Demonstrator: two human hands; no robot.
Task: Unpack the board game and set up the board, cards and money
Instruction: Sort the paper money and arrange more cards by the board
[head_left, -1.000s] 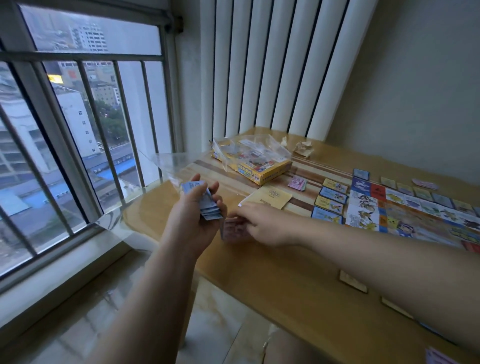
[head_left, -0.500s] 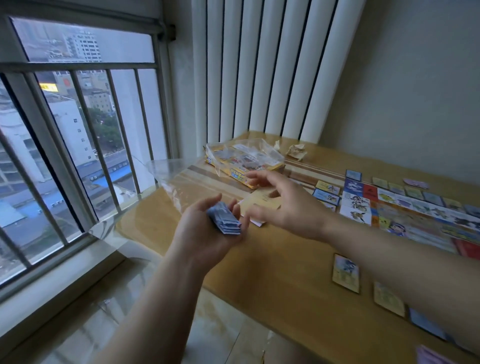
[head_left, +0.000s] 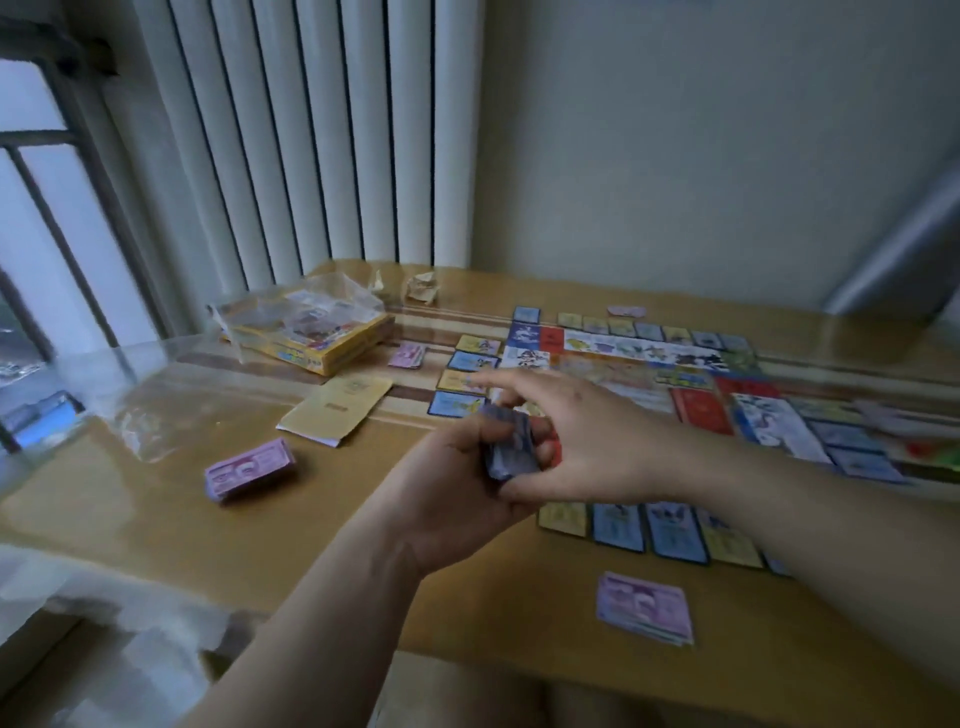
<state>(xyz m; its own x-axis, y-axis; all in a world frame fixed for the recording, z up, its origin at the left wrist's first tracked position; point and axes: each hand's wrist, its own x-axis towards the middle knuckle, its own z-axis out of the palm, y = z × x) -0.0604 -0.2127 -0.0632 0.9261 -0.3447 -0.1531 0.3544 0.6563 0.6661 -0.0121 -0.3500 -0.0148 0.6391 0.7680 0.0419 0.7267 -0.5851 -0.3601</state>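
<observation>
Centre frame: the left hand (head_left: 452, 488) is gripping the blue stack of notes (head_left: 506, 449), fingers curled round it, at the left end of the board (head_left: 649, 374). The right hand (head_left: 587, 436) is lying across the stack, forefinger straight; whether it is pinching a note, I cannot tell. Half a second ago it was reaching out over the yellow booklet (head_left: 337, 410); now it is back on the stack.

l hand (head_left: 457, 483) grips blue note stack (head_left: 506, 447) over table (head_left: 156, 519). r hand (head_left: 587, 441) pinches same stack, thumb at near end, index out straight. pink pile (head_left: 249, 470) at left, second pink pile (head_left: 644, 608) nr table edge, small pink pile (head_left: 408, 356) by yellow box (head_left: 311, 338). booklet (head_left: 337, 410) left of board (head_left: 649, 384); card row (head_left: 649, 530) along board's near side.
</observation>
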